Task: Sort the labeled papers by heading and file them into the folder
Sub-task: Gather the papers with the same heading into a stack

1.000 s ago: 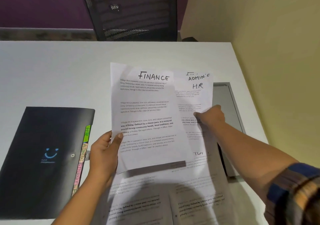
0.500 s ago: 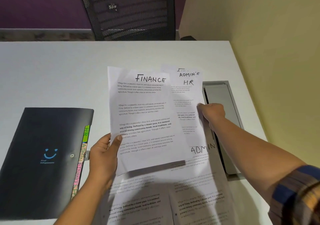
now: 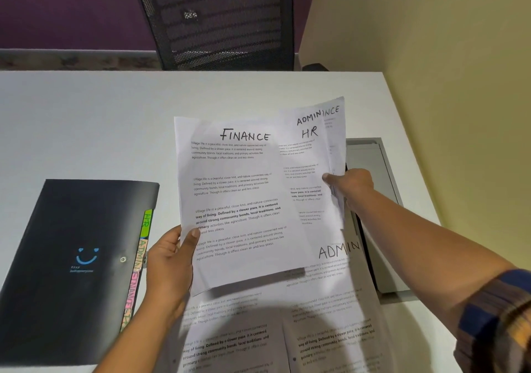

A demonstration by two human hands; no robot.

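1. Broadly, I see the white desk filling most of the view, with a black mesh chair pushed in at its far edge and a yellow wall on the right.
2. On the left of the desk lies the black folder, closed and flat, a blue smiley printed on its cover. Along its right edge coloured tabs stick out, reading HR in green, ADMIN below it, then a pink one I cannot read clearly.
3. Near the desk's right edge sits a grey recessed panel, partly hidden by the right forearm.
4. More printed sheets lie flat on the desk at the near edge, one headed ADMIN; the lifted papers overlap them.
5. Held up above the desk in the middle is the FINANCE sheet, facing me and slightly tilted.
6. Behind it and to the right is a fanned group of sheets; the headings HR, ADMIN and the letters NCE show at their tops.
7. I have the left hand pinching the FINANCE sheet at its lower left edge, thumb on the front, fingers closed behind.
8. The right hand grips the right edge of the fanned sheets, fingers curled shut on them; a striped sleeve shows at the arm's near end.
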